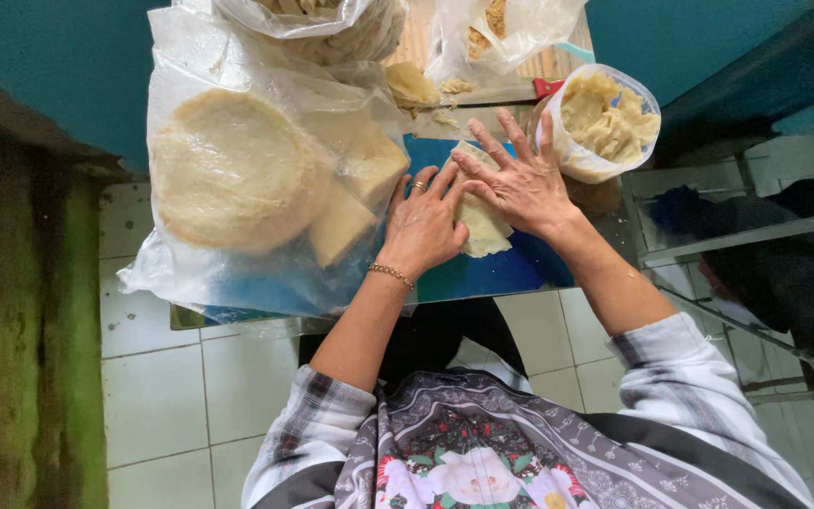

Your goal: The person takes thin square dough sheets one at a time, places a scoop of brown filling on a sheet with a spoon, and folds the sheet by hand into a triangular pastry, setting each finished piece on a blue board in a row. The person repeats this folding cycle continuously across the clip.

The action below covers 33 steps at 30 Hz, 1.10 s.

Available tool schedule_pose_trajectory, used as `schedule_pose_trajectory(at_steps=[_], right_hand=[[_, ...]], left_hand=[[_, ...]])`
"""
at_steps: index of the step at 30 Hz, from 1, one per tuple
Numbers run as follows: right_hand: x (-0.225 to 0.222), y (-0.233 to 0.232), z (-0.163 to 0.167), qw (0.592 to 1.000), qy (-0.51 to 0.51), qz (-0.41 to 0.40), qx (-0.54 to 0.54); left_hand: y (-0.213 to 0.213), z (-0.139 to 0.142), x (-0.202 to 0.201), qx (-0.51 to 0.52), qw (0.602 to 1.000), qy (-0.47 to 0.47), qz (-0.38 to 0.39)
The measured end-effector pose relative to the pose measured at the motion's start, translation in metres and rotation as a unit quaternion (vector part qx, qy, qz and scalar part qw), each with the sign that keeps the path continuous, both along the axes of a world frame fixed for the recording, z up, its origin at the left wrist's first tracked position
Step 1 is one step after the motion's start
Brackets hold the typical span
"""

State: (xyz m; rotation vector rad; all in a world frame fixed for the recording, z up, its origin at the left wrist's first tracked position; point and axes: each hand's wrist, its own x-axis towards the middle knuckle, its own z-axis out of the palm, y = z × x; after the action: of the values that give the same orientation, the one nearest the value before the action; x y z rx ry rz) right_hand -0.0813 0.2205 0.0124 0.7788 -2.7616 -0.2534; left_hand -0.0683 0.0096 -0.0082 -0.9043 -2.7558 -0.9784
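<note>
Dough wrapper (482, 226) lies flat on the blue worktop (492, 273), just right of the big clear bag of round sheets (237, 174). Both hands press it with released, splayed grip: left hand (423, 224) on its near edge, right hand (518, 184) across the top. It looks thin, soft and easily torn; best lifted by its edges.

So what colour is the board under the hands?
Blue. The board shows best in the head view, under the pale dough sheet both hands press.
</note>
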Motion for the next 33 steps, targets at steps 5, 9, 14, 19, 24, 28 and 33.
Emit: schedule_pose_trajectory(at_steps=[5, 9, 14, 19, 24, 28, 33], right_hand=[[-0.005, 0.011, 0.002, 0.987, 0.081, -0.054, 0.126], [0.004, -0.001, 0.0, 0.989, 0.109, -0.023, 0.099], [0.026, 0.006, 0.019, 0.982, 0.101, -0.08, 0.141], [0.053, 0.047, 0.044, 0.961, 0.121, -0.211, -0.13], [0.078, 0.039, 0.015, 0.938, 0.161, -0.249, -0.181], [0.105, 0.038, 0.019, 0.932, 0.164, -0.259, -0.194], [0.098, 0.036, 0.057, 0.872, 0.205, -0.239, -0.376]], left_hand=[[0.0, -0.001, 0.0, -0.018, 1.0, -0.001, 0.004], [0.0, 0.0, -0.002, -0.014, 1.0, -0.009, 0.003], [0.0, -0.002, -0.001, -0.017, 1.0, 0.003, 0.005], [-0.003, -0.003, -0.001, -0.017, 1.0, 0.016, 0.007], [-0.003, -0.001, -0.003, -0.027, 1.0, 0.002, 0.003], [-0.005, -0.001, -0.003, -0.016, 1.0, 0.01, 0.002], [-0.005, 0.0, -0.001, -0.018, 1.0, 0.007, 0.005]])
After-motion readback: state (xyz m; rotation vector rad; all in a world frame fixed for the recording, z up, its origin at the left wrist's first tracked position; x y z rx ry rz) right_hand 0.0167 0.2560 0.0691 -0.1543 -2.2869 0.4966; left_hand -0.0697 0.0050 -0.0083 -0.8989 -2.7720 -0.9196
